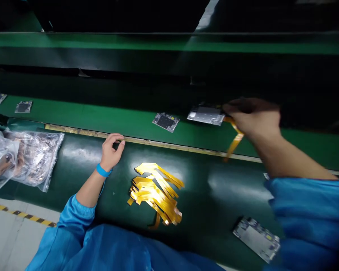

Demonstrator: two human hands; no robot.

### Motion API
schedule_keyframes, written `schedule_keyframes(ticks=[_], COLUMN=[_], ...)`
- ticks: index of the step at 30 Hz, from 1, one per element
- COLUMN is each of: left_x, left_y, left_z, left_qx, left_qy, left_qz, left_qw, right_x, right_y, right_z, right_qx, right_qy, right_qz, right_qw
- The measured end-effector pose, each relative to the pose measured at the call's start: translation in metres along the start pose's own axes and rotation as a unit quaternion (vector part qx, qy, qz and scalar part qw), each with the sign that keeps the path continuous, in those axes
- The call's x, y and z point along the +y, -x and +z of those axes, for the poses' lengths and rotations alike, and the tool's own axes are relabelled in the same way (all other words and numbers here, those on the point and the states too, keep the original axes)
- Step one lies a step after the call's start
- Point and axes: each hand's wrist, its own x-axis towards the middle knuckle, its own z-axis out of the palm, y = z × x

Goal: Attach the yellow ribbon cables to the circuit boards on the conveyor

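My right hand point(252, 116) reaches out over the green belt, blurred by motion, its fingers closed on a silver circuit board point(206, 114) with a yellow flex strip point(234, 141) hanging from it. My left hand point(112, 148) rests on the dark green bench by the belt's yellow edge, fingers curled, nothing visible in them; a blue band circles the wrist. A pile of several yellow flex strips point(155, 192) lies on the bench between my arms. Another board point(165, 121) lies on the belt left of the held one.
A circuit board point(257, 239) lies on the bench at the lower right. A clear plastic bag of parts point(25, 156) sits at the left. Two more boards point(23, 107) ride the belt point(107, 118) at far left. Hazard-striped floor edge at the lower left.
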Motion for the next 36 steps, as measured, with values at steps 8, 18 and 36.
schedule_keyframes(ticks=[8,18,36], left_x=[0.0,0.0,0.002], left_y=[0.001,-0.001,0.003], left_z=[-0.002,-0.006,-0.014], left_qx=[-0.002,0.005,-0.154], left_qy=[-0.009,-0.009,-0.184], left_qz=[-0.01,-0.005,0.082], left_qw=[1.0,1.0,0.967], right_x=[-0.015,-0.02,-0.111], right_y=[0.023,0.033,0.146], right_z=[0.047,0.083,0.116], right_qx=[-0.149,-0.118,-0.304], right_qy=[0.167,0.077,0.004], right_qz=[-0.076,0.002,-0.304], right_qw=[0.972,0.99,0.903])
